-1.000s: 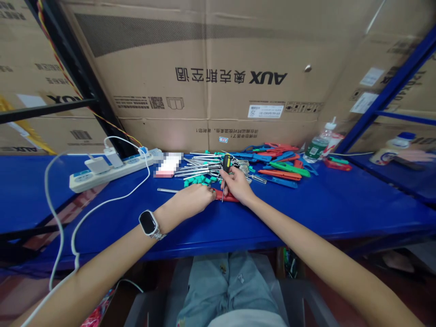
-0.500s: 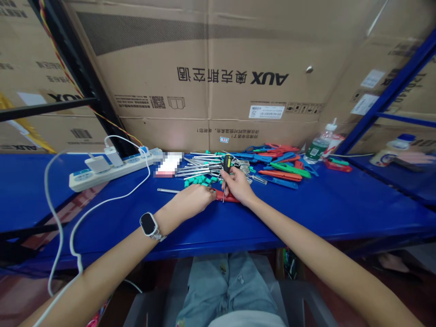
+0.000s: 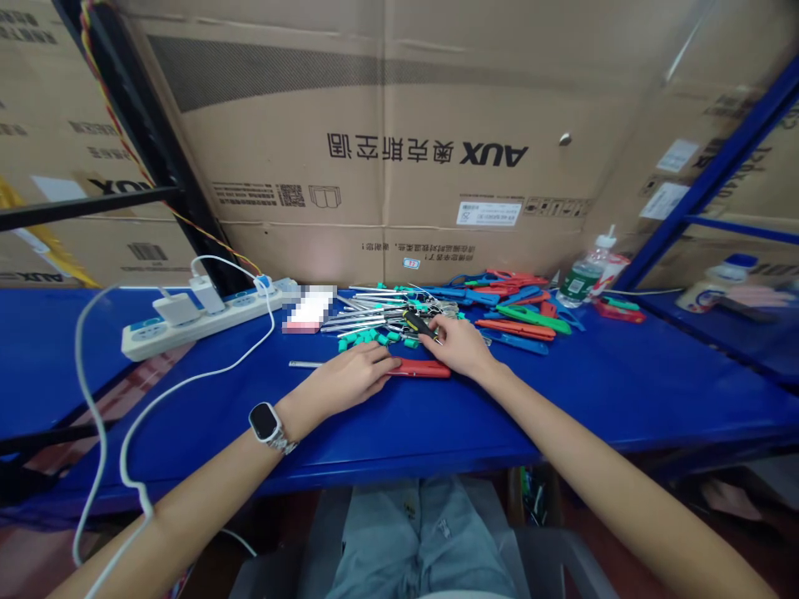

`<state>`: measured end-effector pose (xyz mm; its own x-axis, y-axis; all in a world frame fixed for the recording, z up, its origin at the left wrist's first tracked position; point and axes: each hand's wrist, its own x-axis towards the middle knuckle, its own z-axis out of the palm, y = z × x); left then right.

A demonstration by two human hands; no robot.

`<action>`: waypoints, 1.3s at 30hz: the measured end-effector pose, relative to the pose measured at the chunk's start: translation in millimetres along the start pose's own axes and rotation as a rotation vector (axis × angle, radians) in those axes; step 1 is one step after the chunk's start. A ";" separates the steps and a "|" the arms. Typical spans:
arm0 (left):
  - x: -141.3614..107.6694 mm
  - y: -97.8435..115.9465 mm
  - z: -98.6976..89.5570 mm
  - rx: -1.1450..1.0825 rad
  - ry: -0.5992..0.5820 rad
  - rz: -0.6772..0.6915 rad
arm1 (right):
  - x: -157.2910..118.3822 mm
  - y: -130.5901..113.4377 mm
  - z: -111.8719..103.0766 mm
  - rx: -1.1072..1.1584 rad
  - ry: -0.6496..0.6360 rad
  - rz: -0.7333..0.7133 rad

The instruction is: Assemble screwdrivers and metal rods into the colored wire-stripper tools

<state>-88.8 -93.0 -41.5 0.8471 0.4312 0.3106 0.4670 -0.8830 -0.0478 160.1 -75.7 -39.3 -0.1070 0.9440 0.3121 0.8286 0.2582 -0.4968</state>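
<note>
My left hand [image 3: 355,376] is closed on the near end of a red utility knife handle [image 3: 424,368], which lies on the blue table. A thin metal strip [image 3: 305,364] sticks out on the other side of that hand; whether it joins the red handle is hidden. My right hand [image 3: 460,345] grips a screwdriver with a black and yellow handle [image 3: 417,323], now tilted, its shaft mostly hidden by the fingers. Just beyond my hands are green plastic pieces [image 3: 362,338] and a heap of metal strips [image 3: 368,309].
Blue, red and green knife handles [image 3: 518,326] are piled to the right, near a bottle with a green label [image 3: 580,279]. A white power strip [image 3: 150,334] with plugs and a trailing cable [image 3: 187,381] is at left. A large cardboard box [image 3: 424,100] stands behind.
The screwdriver has gone from upright, shaft pointing down by the red handle, to tilted over. My right hand has shifted right, uncovering more of the handle. My left hand stays at it.
</note>
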 end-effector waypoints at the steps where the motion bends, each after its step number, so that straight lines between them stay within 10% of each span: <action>1: 0.8 -0.7 0.6 0.001 0.000 0.000 | -0.7 -0.4 -1.4 -0.074 0.002 0.012; 10: 2.7 -5.8 -5.8 -0.066 0.074 -0.018 | -13.8 -22.8 -20.6 -0.093 0.100 -0.195; 16: 20.0 -12.1 -31.6 -0.057 0.193 0.021 | -21.5 -35.8 -22.0 0.271 -0.292 -0.302; 24: 36.1 -2.8 -21.7 -0.191 0.844 -0.509 | -12.9 -33.4 8.3 0.948 -0.171 -0.068; 30: 44.7 0.7 8.0 -0.960 0.433 -0.460 | -16.7 -35.7 21.8 1.034 -0.213 -0.022; 39: 36.2 2.0 2.8 -1.086 0.320 -0.384 | -25.0 -34.1 6.8 1.105 -0.409 -0.009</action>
<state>-56.5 -78.6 -33.0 0.5253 0.7715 0.3590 0.0863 -0.4681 0.8795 130.8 -106.7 -35.6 -0.4450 0.8851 0.1365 -0.0782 0.1134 -0.9905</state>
